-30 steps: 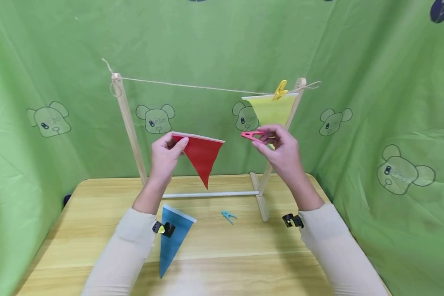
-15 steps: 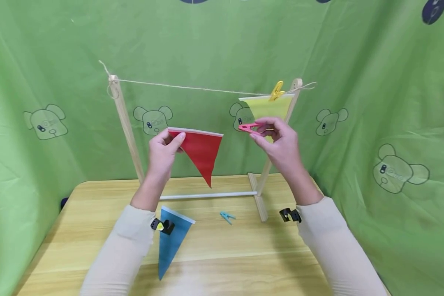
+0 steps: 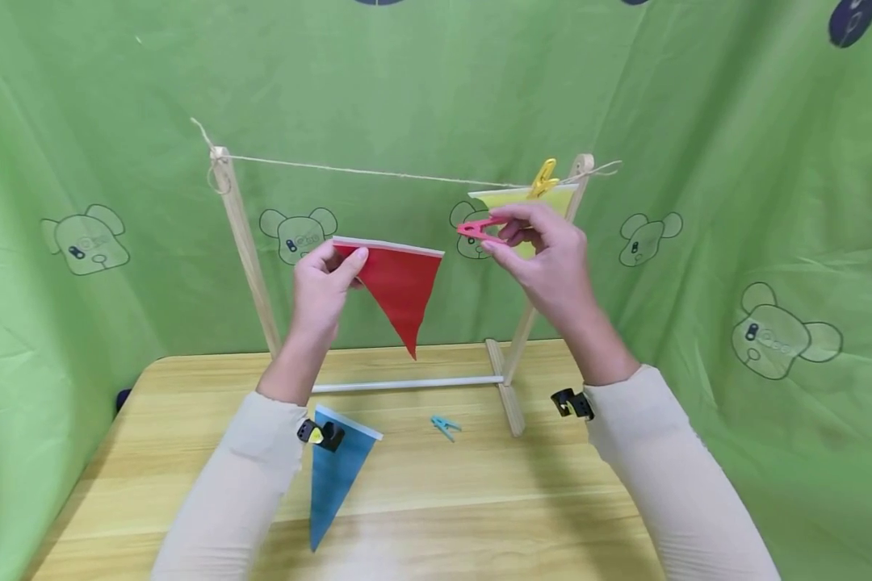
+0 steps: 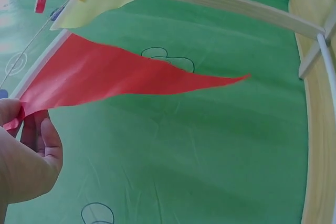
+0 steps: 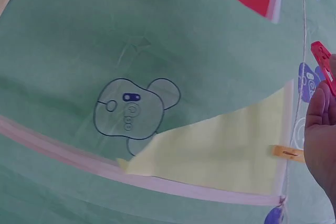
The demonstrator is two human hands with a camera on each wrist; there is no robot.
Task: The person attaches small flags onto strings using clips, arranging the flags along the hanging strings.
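My left hand [image 3: 320,294] pinches the upper left corner of a red triangular pennant [image 3: 400,286] with a white top edge; its point hangs down. A red-pink clothespin [image 3: 475,229] is pinched between thumb and fingers of my right hand [image 3: 548,250], jaws toward the left. Above both hands runs a string [image 3: 363,170], touching neither the red pennant nor the clothespin. At its right end a yellow clothespin [image 3: 543,177] clips a yellow pennant [image 5: 220,145], which my right hand partly covers in the head view. The red pennant's top edge shows plainly in the left wrist view.
Two wooden posts hold the string, the left post [image 3: 243,234] and the right post [image 3: 523,343], with a white rod [image 3: 407,384] low between them. On the table [image 3: 443,508] lie a blue pennant [image 3: 337,476] and a blue clothespin [image 3: 446,426]. Green fabric [image 3: 407,73] hangs behind.
Both hands have risen toward the string, carrying the red pennant and the red-pink clothespin. The right hand has also shifted slightly left and now covers more of the yellow pennant.
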